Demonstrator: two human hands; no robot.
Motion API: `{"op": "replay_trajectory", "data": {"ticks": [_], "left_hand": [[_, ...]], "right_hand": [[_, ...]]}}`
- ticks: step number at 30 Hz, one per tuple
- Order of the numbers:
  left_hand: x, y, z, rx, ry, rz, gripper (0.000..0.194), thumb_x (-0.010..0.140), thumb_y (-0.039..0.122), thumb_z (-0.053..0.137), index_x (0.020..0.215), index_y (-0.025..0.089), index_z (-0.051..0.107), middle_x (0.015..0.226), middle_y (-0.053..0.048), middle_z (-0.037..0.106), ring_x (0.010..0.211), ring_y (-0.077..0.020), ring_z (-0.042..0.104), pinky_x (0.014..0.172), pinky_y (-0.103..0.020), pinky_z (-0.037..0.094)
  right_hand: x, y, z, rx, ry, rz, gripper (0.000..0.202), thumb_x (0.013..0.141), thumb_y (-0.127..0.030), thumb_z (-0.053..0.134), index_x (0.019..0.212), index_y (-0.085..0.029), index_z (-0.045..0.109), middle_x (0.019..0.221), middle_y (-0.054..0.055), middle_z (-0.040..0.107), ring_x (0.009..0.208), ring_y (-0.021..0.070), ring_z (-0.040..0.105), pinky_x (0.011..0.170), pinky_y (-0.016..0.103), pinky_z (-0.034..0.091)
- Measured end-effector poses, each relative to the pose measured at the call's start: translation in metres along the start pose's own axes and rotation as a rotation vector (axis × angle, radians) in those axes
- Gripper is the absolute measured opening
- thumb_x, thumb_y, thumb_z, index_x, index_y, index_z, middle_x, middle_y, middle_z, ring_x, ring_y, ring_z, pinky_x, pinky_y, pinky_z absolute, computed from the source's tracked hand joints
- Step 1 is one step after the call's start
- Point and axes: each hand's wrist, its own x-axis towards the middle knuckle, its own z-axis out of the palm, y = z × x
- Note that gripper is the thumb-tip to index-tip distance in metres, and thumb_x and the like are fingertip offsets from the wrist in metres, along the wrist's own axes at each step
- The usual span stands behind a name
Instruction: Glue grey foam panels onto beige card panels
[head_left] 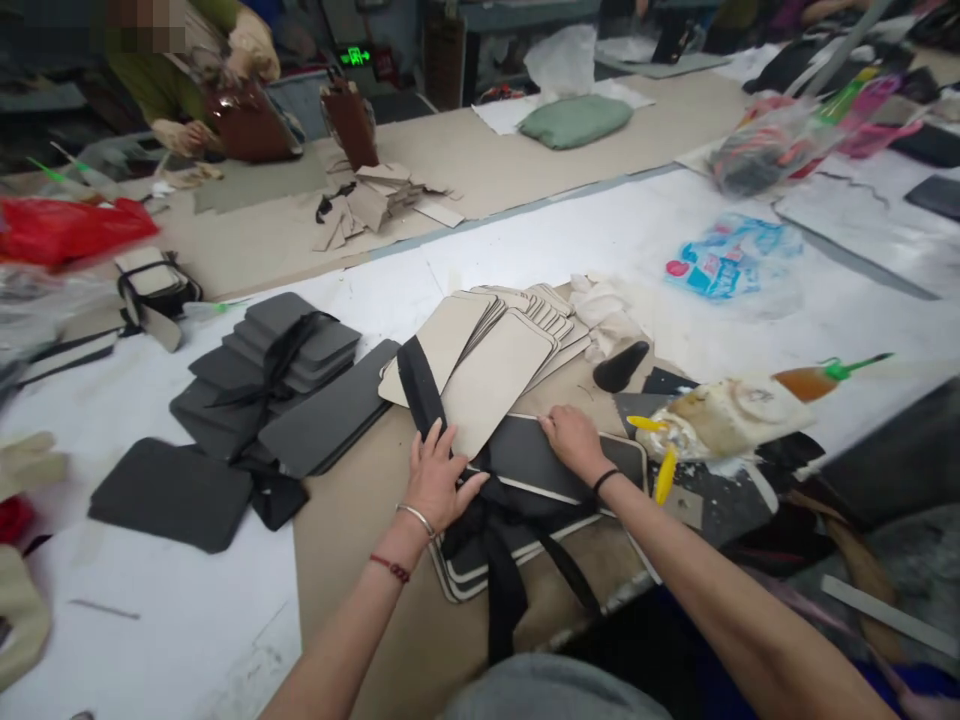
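My left hand rests on a black fabric strap that ties a bundle of dark rounded panels in front of me. My right hand presses flat on the top dark panel of that bundle. Just beyond both hands lies a fanned stack of beige rounded panels, with the strap running over its left side. The strap's loose ends hang toward the table's near edge.
Grey panels tied with black ribbon lie to the left, a single dark one nearer. A glue bottle with a green tip, a smeared pot with yellow tools and a white rag sit at right. Another person works at the far left.
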Motion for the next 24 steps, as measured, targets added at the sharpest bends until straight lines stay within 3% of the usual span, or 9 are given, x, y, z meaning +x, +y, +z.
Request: {"op": "replay_trajectory", "data": {"ticks": [4,9,12,14,17,19,20,22,24], "left_hand": [[-0.032,-0.031,-0.032,-0.005,0.000,-0.015,0.026,0.077,0.039,0.049,0.068,0.023,0.067,0.125,-0.009,0.054,0.132,-0.0281,0.028,0.110,-0.050,0.014],[-0.078,-0.108,-0.060,0.179,-0.087,0.001,0.013,0.067,0.020,0.054,0.062,0.023,0.066,0.122,-0.006,0.058,0.131,-0.0308,0.029,0.109,-0.052,0.011],[-0.091,-0.155,-0.082,0.324,-0.037,-0.140,0.021,0.072,0.014,0.046,0.065,0.020,0.064,0.123,-0.004,0.058,0.131,-0.0326,0.028,0.105,-0.059,0.011],[-0.093,-0.170,-0.100,0.376,0.057,-0.262,0.025,0.075,0.012,0.041,0.069,0.018,0.064,0.123,-0.002,0.058,0.129,-0.0332,0.028,0.102,-0.062,0.010],[-0.093,-0.154,-0.117,0.301,0.358,-0.478,0.026,0.079,0.022,0.039,0.086,0.014,0.063,0.117,-0.008,0.059,0.118,-0.0291,0.041,0.100,-0.053,0.026],[-0.097,-0.119,-0.108,0.118,0.556,-0.645,0.031,0.079,0.035,0.042,0.092,0.013,0.061,0.104,-0.010,0.062,0.103,-0.0247,0.052,0.092,-0.042,0.038],[-0.102,-0.098,-0.096,-0.025,0.566,-0.695,0.033,0.077,0.040,0.044,0.087,0.014,0.061,0.093,-0.009,0.064,0.095,-0.0227,0.056,0.087,-0.037,0.042],[-0.117,-0.054,-0.057,-0.455,0.295,-0.750,0.037,0.071,0.052,0.050,0.077,0.017,0.060,0.074,-0.004,0.064,0.075,-0.0192,0.060,0.072,-0.031,0.047],[-0.137,-0.015,-0.010,-0.796,0.041,-0.850,0.045,0.058,0.056,0.062,0.079,0.017,0.058,0.064,-0.002,0.062,0.063,-0.0183,0.060,0.058,-0.028,0.047]], "right_hand": [[0.003,0.002,0.007,-0.021,0.039,-0.094,0.033,0.093,-0.036,0.032,0.085,-0.015,0.056,0.084,0.012,0.061,0.082,0.0225,0.053,0.073,0.031,0.034],[-0.002,0.000,-0.003,-0.031,0.066,-0.205,0.034,0.094,-0.033,0.027,0.083,-0.016,0.054,0.084,0.012,0.060,0.079,0.0217,0.052,0.072,0.030,0.032],[-0.006,-0.004,-0.009,-0.031,0.067,-0.265,0.033,0.094,-0.034,0.029,0.081,-0.016,0.054,0.082,0.011,0.061,0.078,0.0208,0.053,0.071,0.029,0.033],[-0.009,-0.008,-0.012,-0.006,0.049,-0.302,0.032,0.094,-0.034,0.029,0.081,-0.017,0.054,0.081,0.010,0.061,0.075,0.0200,0.053,0.070,0.028,0.033],[-0.013,-0.015,-0.021,0.091,-0.018,-0.360,0.031,0.093,-0.034,0.030,0.083,-0.018,0.054,0.078,0.008,0.061,0.070,0.0187,0.053,0.066,0.028,0.033],[-0.017,-0.021,-0.032,0.146,-0.076,-0.394,0.031,0.092,-0.036,0.031,0.082,-0.018,0.054,0.074,0.007,0.060,0.066,0.0179,0.052,0.064,0.027,0.032],[-0.020,-0.023,-0.039,0.165,-0.105,-0.410,0.032,0.092,-0.037,0.031,0.081,-0.019,0.054,0.072,0.006,0.060,0.064,0.0175,0.051,0.063,0.027,0.032],[-0.026,-0.028,-0.053,0.197,-0.157,-0.442,0.034,0.092,-0.039,0.031,0.078,-0.019,0.054,0.068,0.005,0.058,0.061,0.0168,0.049,0.061,0.027,0.031],[-0.034,-0.032,-0.064,0.252,-0.195,-0.467,0.036,0.091,-0.042,0.031,0.076,-0.020,0.055,0.067,0.004,0.058,0.059,0.0162,0.048,0.060,0.027,0.032]]}}
